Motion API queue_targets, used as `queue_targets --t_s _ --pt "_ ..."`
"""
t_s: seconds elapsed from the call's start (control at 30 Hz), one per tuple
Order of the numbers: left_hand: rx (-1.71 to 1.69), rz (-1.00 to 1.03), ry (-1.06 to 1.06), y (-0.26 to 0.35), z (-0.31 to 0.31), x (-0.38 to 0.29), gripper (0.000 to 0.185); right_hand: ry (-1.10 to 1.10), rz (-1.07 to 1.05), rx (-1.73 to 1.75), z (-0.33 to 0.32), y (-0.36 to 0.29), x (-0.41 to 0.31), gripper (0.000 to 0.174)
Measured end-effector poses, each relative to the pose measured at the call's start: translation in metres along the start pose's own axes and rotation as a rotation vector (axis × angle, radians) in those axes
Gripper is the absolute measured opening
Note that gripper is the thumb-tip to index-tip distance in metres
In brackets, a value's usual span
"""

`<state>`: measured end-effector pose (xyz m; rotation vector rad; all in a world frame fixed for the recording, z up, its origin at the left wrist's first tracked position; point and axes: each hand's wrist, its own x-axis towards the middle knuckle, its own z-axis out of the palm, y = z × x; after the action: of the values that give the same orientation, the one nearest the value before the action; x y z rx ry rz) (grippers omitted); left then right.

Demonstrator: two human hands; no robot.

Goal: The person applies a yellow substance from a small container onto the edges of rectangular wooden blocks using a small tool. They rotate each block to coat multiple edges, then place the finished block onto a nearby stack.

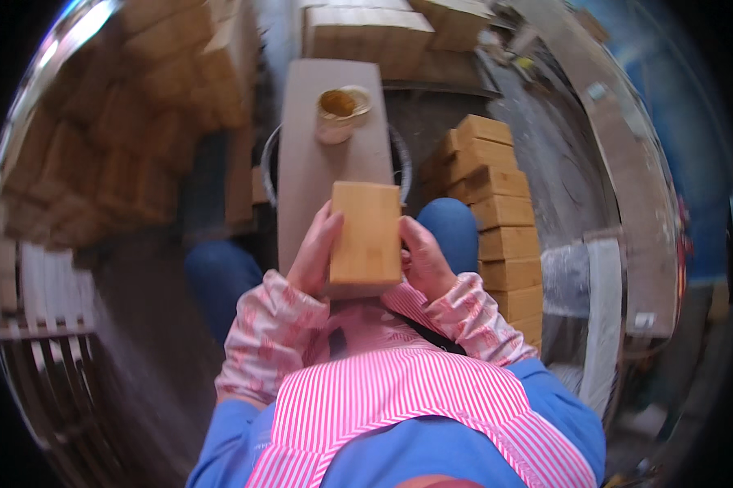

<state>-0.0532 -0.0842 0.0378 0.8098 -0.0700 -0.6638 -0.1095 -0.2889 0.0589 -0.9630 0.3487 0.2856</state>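
Observation:
A rectangular light wooden block or box (366, 235) is held in front of me, its smooth broad face turned up. My left hand (316, 250) grips its left side, the thumb along the edge. On the opposite side, my right hand (424, 253) holds it with curled fingers. Beneath it runs a long narrow board (308, 201), lying between my knees. Toward the board's far end stands an open tub (335, 116) with a yellow-brown substance inside. A pale round lid or dish (359, 99) sits right beside the tub. The block's underside is hidden.
Similar wooden blocks (505, 244) are stacked close by my right knee. Larger stacks (116, 140) fill the left side, and more (366, 36) stand beyond the board. A round rim (406, 165) shows under the board. A long plank (632, 183) runs along the right.

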Motion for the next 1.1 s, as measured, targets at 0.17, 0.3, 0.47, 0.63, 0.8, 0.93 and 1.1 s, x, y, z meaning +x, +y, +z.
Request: queue_targets --t_s 0.17,0.3,0.47,0.63,0.8,0.93,1.1 --pt "0.301 0.208 -0.071 -0.017 -0.006 0.003 0.083 -0.062 -0.099 0.054 0.007 0.001 -0.01 0.064" --pt "0.244 0.126 -0.059 -0.027 -0.02 0.001 0.079 0.019 -0.2 -0.108 -0.003 -0.02 -0.021 0.069" --pt "0.374 0.072 0.08 -0.021 -0.034 0.0 0.064 0.053 -0.566 -0.507 -0.044 -0.103 -0.037 0.091" --pt "0.421 0.111 0.111 -0.021 -0.031 -0.001 0.06 0.428 -1.0 -1.438 -0.1 -0.207 -0.021 0.102" --pt "0.473 0.112 0.102 -0.021 -0.029 0.0 0.06 0.545 -0.786 -1.832 -0.162 -0.279 0.018 0.092" --pt "0.554 0.133 0.073 -0.022 -0.028 0.002 0.059 0.494 -0.614 -1.914 -0.196 -0.307 0.053 0.091" --pt "0.569 0.114 0.078 -0.02 -0.025 0.004 0.06 0.297 -0.488 -1.972 -0.208 -0.32 0.075 0.088"
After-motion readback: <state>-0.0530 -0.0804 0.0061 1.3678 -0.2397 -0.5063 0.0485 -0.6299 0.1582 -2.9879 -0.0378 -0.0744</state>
